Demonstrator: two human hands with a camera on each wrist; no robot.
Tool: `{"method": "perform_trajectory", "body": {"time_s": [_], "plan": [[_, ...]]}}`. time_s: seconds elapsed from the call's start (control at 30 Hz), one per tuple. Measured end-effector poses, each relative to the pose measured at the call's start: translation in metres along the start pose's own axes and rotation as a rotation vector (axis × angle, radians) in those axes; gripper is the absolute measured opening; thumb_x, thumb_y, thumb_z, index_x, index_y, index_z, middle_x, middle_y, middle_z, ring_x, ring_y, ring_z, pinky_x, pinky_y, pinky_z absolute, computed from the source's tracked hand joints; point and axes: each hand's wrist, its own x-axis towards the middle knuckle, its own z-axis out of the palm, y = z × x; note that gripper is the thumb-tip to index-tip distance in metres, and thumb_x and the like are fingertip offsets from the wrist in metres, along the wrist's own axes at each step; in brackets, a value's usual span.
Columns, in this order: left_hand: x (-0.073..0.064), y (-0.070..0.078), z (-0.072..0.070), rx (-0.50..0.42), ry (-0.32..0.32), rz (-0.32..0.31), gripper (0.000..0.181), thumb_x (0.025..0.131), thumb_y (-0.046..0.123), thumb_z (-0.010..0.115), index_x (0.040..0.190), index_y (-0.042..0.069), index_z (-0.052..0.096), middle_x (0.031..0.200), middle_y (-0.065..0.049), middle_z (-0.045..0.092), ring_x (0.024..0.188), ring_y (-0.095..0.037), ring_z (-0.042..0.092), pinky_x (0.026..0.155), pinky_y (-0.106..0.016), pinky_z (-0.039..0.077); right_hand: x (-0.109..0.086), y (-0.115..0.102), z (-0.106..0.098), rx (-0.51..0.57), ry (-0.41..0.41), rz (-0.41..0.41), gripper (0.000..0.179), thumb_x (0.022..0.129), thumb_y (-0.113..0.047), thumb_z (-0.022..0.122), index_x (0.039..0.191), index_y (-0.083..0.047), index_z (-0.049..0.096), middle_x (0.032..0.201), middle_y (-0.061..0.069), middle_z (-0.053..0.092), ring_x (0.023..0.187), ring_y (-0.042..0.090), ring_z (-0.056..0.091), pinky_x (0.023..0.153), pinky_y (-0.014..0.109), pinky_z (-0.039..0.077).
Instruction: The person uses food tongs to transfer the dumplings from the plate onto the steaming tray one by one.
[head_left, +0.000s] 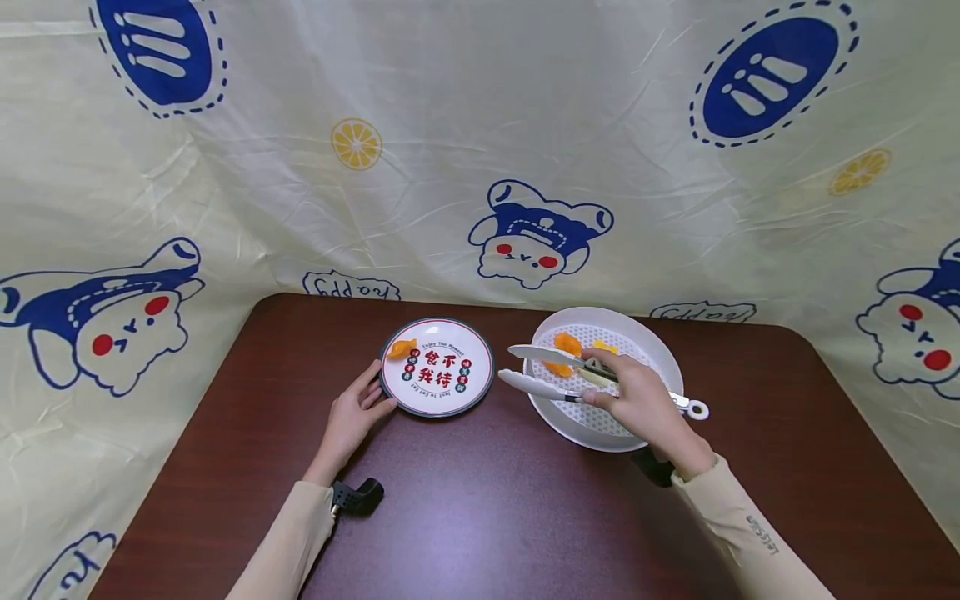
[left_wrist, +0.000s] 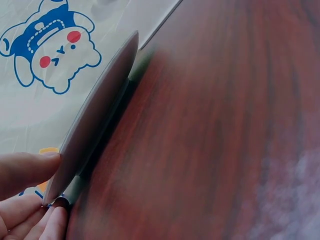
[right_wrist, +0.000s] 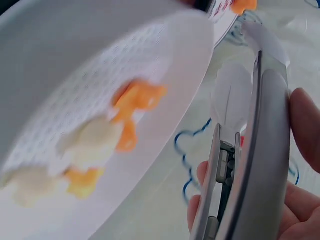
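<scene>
My left hand (head_left: 356, 423) touches the left rim of a white plate (head_left: 438, 404) with red printed characters and a dark border. In the left wrist view the thumb (left_wrist: 30, 170) rests at the plate's rim, with the other fingertips by its lower edge. One small orange piece (head_left: 402, 348) lies on the plate's left side. My right hand (head_left: 648, 404) grips a pair of tongs (head_left: 536, 385) with pale tips. The tongs are spread, nothing between their tips, over the left part of a round white pan (head_left: 592, 442) with a dimpled bottom.
Inside the pan lie orange pieces (head_left: 567, 342), a yellow piece (head_left: 604, 346) and whitish pieces (right_wrist: 92, 140). A dark brown table (head_left: 480, 517) carries everything. A pale printed sheet (head_left: 420, 217) hangs behind the table's far edge.
</scene>
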Motion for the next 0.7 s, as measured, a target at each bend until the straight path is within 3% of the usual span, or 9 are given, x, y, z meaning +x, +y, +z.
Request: {"method": "perform_trajectory", "body": {"time_s": [0.1,0.27,0.37,0.5,0.7], "plan": [[-0.004,0.010,0.000,-0.026,-0.012,-0.003,0.071,0.086,0.000,0.068,0.147,-0.003,0.032,0.150,-0.018,0.031,0.131,-0.032,0.040,0.106,-0.029,0.038,0.008,-0.010,0.012,0.011,0.000,-0.040,0.054,0.077,-0.008,0.078,0.127,0.000,0.058,0.119,0.019,0.061,0.104,0.037,0.056,0.090,0.054,0.046],[-0.013,0.030,0.000,-0.021,-0.020,-0.007,0.069,0.086,-0.004,0.066,0.145,-0.007,0.030,0.150,-0.022,0.030,0.131,-0.035,0.039,0.107,-0.034,0.037,0.023,-0.029,0.032,0.001,-0.012,-0.092,0.056,0.077,-0.010,0.079,0.128,-0.001,0.058,0.120,0.016,0.062,0.106,0.035,0.056,0.095,0.052,0.045],[-0.016,0.035,0.001,-0.012,-0.017,-0.010,0.069,0.086,-0.004,0.065,0.145,-0.007,0.030,0.150,-0.022,0.030,0.131,-0.034,0.040,0.107,-0.034,0.037,0.032,-0.040,0.042,-0.010,-0.024,-0.108,0.056,0.077,-0.012,0.079,0.128,0.000,0.057,0.120,0.015,0.062,0.107,0.034,0.056,0.093,0.050,0.047],[-0.016,0.035,0.001,-0.011,-0.014,-0.010,0.068,0.087,-0.004,0.065,0.145,-0.007,0.030,0.150,-0.022,0.030,0.131,-0.034,0.040,0.107,-0.034,0.037,0.042,-0.055,0.054,-0.004,-0.047,-0.082,0.058,0.077,-0.014,0.079,0.130,-0.003,0.056,0.104,0.014,0.064,0.095,0.031,0.056,0.080,0.044,0.050],[-0.016,0.033,0.001,-0.023,-0.020,0.002,0.068,0.086,-0.005,0.065,0.144,-0.009,0.031,0.149,-0.023,0.030,0.130,-0.036,0.039,0.107,-0.034,0.037,0.057,-0.071,0.072,0.002,-0.059,-0.014,0.059,0.078,-0.017,0.078,0.132,-0.005,0.056,0.105,0.012,0.064,0.085,0.026,0.053,0.066,0.036,0.049]]}}
